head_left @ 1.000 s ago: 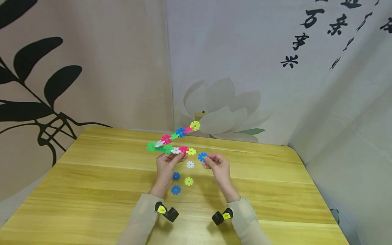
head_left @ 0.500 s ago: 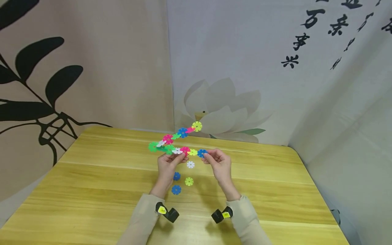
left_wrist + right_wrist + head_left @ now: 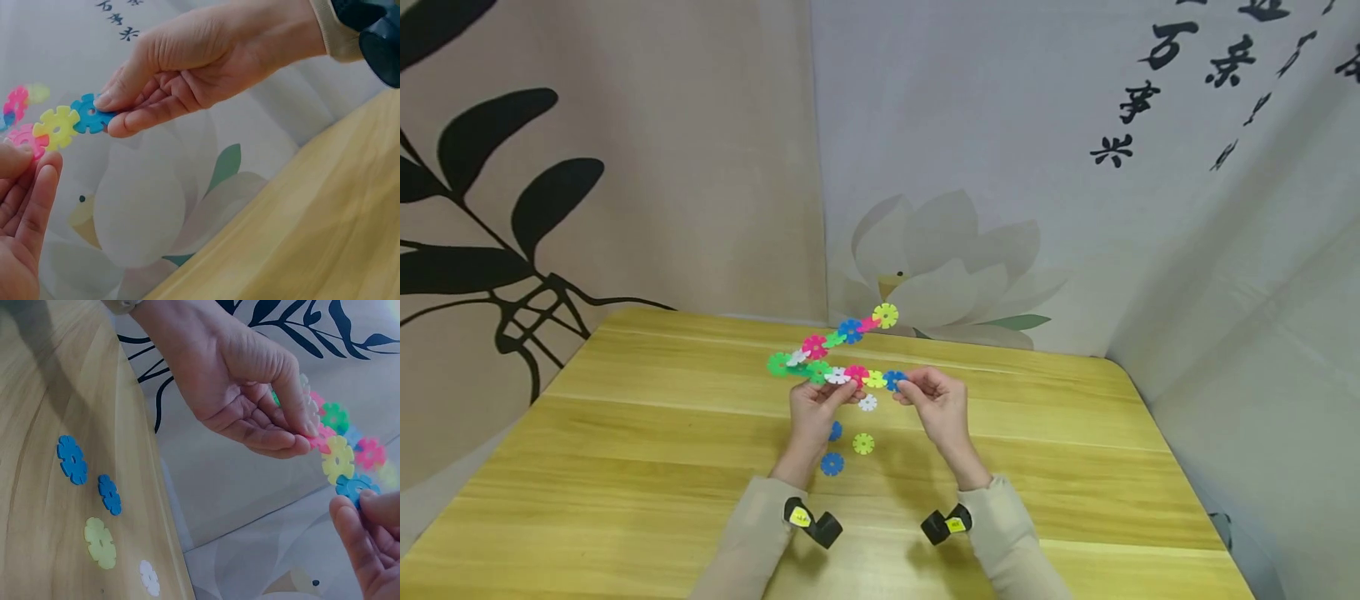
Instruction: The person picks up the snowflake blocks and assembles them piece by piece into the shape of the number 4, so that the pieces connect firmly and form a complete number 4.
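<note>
A bent chain of colourful snowflake discs (image 3: 817, 372) is held up above the table. My left hand (image 3: 815, 417) pinches its pink disc (image 3: 857, 376) between thumb and fingers. Beside that sits a yellow disc (image 3: 57, 127), linked to the pink one. At the chain's near end, my right hand (image 3: 942, 412) pinches a blue disc (image 3: 91, 114), whose edge meets the yellow disc. The far arm of the chain runs up to another yellow disc (image 3: 885, 316). Fingers cover part of the pink and blue discs.
Loose on the wooden table (image 3: 647, 467) lie two blue discs (image 3: 72, 460), a yellow disc (image 3: 100, 543) and a white disc (image 3: 149, 578). Behind the table hangs a printed cloth (image 3: 955, 133). Each wrist carries a black camera (image 3: 829, 528).
My right hand has brought the blue disc leftward from a gap away to the yellow disc at the chain's end. Over the last half second the chain has dipped slightly.
</note>
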Demonstrator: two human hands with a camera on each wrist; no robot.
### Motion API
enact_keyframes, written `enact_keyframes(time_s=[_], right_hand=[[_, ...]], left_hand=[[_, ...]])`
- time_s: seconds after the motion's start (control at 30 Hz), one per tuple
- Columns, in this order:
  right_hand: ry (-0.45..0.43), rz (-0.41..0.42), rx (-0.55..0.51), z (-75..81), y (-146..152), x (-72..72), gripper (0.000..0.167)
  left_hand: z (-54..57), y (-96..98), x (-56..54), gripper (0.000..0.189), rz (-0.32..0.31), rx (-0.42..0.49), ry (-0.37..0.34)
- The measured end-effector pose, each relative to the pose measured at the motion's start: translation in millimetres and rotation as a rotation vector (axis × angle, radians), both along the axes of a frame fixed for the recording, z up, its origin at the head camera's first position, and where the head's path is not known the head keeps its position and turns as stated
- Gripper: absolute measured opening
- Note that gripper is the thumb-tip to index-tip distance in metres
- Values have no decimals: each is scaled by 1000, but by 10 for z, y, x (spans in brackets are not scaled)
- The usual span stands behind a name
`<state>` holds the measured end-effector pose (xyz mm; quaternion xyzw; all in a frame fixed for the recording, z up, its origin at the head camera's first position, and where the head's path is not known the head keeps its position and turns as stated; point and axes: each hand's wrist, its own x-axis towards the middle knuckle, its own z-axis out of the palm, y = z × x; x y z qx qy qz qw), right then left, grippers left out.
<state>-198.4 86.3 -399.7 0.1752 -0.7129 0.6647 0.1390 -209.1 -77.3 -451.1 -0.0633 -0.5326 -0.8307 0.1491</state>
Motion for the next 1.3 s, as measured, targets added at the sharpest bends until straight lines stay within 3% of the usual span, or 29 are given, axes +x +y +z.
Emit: enact_keyframes(time_s=[0.5,0.77,0.9,1.03,1.13,1.3], right_hand=[[16,-16,-36,-64,-13,14,2],[84,-16,-63,-74,-32,-6,4],[123,-4,-114,-175,-49,-70,5],[164,-29,-99,-267,-42,-126,7],[135,-24,-108,-284,-17,-150,2],[29,21,-196,-267,33,-182,15]], left_hand=[[-2,52,22,9,7,10,-57],[42,51,2,10,-6,21,-81],[74,47,-11,13,-9,20,-86],[85,58,0,7,-2,11,-75],[86,76,11,7,3,7,-63],[103,129,20,11,-18,30,6]])
